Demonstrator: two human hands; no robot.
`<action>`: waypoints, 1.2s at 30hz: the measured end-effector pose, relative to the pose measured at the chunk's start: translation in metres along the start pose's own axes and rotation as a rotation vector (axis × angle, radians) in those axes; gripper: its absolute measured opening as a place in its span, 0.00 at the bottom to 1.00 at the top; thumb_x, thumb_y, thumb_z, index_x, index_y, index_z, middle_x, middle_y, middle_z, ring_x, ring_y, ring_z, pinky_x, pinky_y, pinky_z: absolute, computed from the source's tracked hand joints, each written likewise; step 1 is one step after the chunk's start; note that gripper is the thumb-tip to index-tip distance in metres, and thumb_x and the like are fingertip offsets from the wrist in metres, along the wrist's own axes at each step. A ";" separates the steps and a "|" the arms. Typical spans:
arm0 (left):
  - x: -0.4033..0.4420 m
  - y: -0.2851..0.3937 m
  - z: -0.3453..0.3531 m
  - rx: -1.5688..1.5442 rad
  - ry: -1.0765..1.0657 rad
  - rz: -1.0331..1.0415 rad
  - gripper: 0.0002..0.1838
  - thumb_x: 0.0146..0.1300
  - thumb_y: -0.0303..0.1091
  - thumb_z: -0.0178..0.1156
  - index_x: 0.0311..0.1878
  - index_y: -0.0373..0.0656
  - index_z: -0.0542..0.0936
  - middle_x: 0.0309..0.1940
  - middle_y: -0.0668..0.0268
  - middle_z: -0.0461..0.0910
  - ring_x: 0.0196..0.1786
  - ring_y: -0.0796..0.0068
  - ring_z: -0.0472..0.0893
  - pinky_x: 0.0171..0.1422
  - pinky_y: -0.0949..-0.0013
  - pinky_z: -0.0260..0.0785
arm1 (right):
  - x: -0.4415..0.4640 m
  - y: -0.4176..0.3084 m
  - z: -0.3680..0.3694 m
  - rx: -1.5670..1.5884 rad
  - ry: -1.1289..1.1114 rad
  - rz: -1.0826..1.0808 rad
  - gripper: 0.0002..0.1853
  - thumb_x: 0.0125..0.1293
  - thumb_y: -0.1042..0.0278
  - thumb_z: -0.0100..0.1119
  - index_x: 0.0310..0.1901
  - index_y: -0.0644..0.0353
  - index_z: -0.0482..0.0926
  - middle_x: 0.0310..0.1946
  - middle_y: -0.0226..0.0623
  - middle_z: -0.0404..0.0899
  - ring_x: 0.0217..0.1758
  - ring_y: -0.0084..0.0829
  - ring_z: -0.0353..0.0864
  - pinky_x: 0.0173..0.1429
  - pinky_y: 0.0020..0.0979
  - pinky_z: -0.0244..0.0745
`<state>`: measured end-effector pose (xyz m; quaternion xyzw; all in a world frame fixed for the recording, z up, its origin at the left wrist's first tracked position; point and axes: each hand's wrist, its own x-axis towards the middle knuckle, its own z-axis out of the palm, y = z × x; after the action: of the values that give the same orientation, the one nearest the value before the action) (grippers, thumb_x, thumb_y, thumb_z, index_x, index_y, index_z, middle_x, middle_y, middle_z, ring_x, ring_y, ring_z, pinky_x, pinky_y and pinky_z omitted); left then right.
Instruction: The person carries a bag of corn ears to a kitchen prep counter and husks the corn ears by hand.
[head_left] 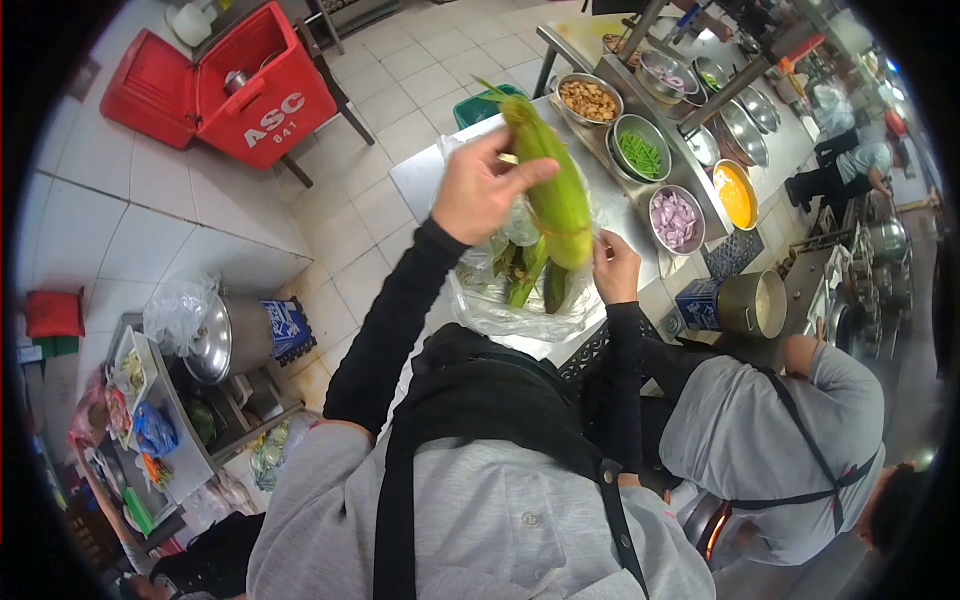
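Note:
My left hand (478, 188) is closed around an ear of corn (558, 200) in its green husk. The corn is tilted, its leafy tip pointing up and away and its thick end down near my right hand (616, 268). My right hand has its fingers bent together at the rim of a clear plastic bag (490, 318), beside the corn. Inside the bag, which lies open on the steel table (412, 178) below my hands, are more green husked pieces (527, 280). The husks are partly hidden by the corn and the bag's folds.
Along the table's right side stand bowls of browned cubes (588, 100), cut green beans (638, 150) and chopped onion (676, 220). A co-worker in a grey shirt (770, 430) is close on my right. At left are a red cool box (255, 90) and a lidded pot (235, 335).

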<state>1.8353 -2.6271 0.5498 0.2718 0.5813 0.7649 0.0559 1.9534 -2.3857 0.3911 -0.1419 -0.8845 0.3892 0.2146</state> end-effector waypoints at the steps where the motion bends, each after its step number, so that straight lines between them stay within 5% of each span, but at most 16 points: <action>1: 0.004 0.007 -0.008 0.010 0.003 0.033 0.23 0.66 0.40 0.74 0.56 0.32 0.82 0.44 0.62 0.88 0.42 0.76 0.87 0.51 0.70 0.81 | 0.002 -0.014 -0.005 -0.034 -0.006 -0.025 0.09 0.69 0.73 0.65 0.47 0.67 0.85 0.37 0.48 0.87 0.32 0.37 0.87 0.40 0.35 0.79; 5: 0.014 0.016 -0.033 0.336 0.034 -0.089 0.28 0.61 0.43 0.77 0.57 0.31 0.82 0.46 0.56 0.87 0.45 0.71 0.88 0.52 0.67 0.82 | 0.020 -0.085 -0.018 0.149 0.042 -0.078 0.09 0.68 0.73 0.66 0.47 0.65 0.85 0.44 0.44 0.85 0.33 0.31 0.85 0.38 0.30 0.78; 9: 0.014 0.000 -0.026 0.813 0.051 0.247 0.28 0.57 0.37 0.78 0.59 0.37 0.81 0.48 0.58 0.86 0.46 0.63 0.87 0.51 0.65 0.80 | 0.049 -0.164 -0.019 0.442 0.068 -0.242 0.09 0.68 0.72 0.68 0.48 0.64 0.86 0.42 0.39 0.86 0.32 0.28 0.85 0.37 0.28 0.78; 13: 0.010 -0.021 -0.016 0.890 0.105 0.298 0.24 0.59 0.32 0.74 0.57 0.38 0.81 0.50 0.57 0.83 0.52 0.57 0.84 0.52 0.62 0.79 | 0.067 -0.200 0.002 0.429 0.119 -0.249 0.11 0.63 0.71 0.73 0.46 0.65 0.87 0.37 0.38 0.86 0.32 0.26 0.85 0.38 0.27 0.78; 20: 0.007 -0.004 -0.036 0.541 -0.020 0.195 0.18 0.66 0.31 0.68 0.59 0.40 0.82 0.53 0.58 0.82 0.54 0.62 0.83 0.58 0.63 0.77 | 0.078 -0.181 0.032 0.732 0.085 -0.184 0.10 0.61 0.72 0.75 0.41 0.68 0.89 0.36 0.38 0.87 0.34 0.24 0.86 0.41 0.25 0.79; 32: 0.018 -0.028 -0.041 0.542 0.478 0.284 0.06 0.65 0.25 0.66 0.43 0.35 0.85 0.41 0.62 0.87 0.41 0.68 0.85 0.47 0.69 0.76 | 0.088 -0.207 0.062 0.549 0.148 -0.247 0.07 0.63 0.74 0.71 0.33 0.70 0.86 0.27 0.38 0.83 0.25 0.26 0.82 0.33 0.28 0.76; 36: 0.022 -0.051 -0.047 0.309 0.607 0.154 0.04 0.68 0.26 0.65 0.41 0.35 0.85 0.39 0.62 0.88 0.38 0.74 0.85 0.44 0.71 0.76 | 0.087 -0.205 0.072 0.530 0.237 -0.153 0.08 0.63 0.75 0.69 0.29 0.71 0.82 0.25 0.39 0.82 0.25 0.26 0.82 0.33 0.28 0.76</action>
<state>1.7819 -2.6426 0.5021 0.0800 0.6582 0.7158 -0.2191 1.8249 -2.5291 0.5246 -0.0582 -0.7289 0.5701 0.3746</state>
